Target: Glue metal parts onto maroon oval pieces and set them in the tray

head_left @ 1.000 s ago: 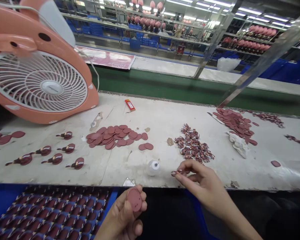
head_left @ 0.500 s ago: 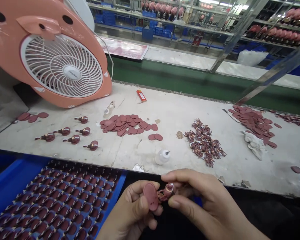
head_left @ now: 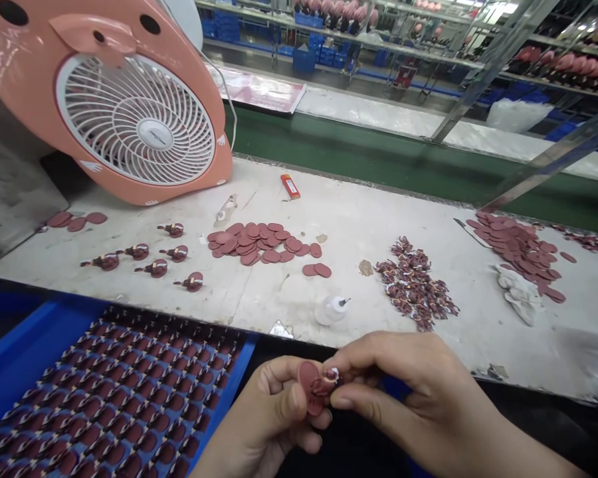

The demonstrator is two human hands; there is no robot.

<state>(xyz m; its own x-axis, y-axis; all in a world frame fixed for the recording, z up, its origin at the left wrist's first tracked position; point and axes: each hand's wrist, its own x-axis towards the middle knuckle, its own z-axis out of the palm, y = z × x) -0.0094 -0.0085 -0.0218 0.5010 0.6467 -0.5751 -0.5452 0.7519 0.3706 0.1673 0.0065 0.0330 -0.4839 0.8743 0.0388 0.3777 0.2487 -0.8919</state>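
Left hand (head_left: 266,415): fingers and thumb curled around a maroon oval disc (head_left: 309,388), held upright just below the front edge of the workbench. Right hand (head_left: 403,392): thumb and fingers pinched together on a small maroon-and-white trim piece (head_left: 331,378), pressed against the face of the disc; the two hands touch. Front bench edge (head_left: 299,335): runs from mid-left down to lower right, just above both hands. White bench top, scuffed, extends from that edge to a green conveyor belt (head_left: 359,143). On it: an orange-pink desk fan (head_left: 134,126) at upper left; a row of assembled maroon pieces (head_left: 152,268) at left; a pile of maroon discs (head_left: 252,242) at centre; a white glue bottle (head_left: 331,310) near the front edge, just ahead of the hands; a pile of trim pieces (head_left: 413,285) at centre right; a further pile of discs (head_left: 515,245) and a crumpled white rag (head_left: 518,294) at right; a red-and-yellow lighter (head_left: 290,186) near the back edge. Blue tray (head_left: 226,398): lower left, its right rim just beside the left hand, holding close rows of finished maroon pieces. Shelving with pink shoe forms and blue crates stands beyond the belt.
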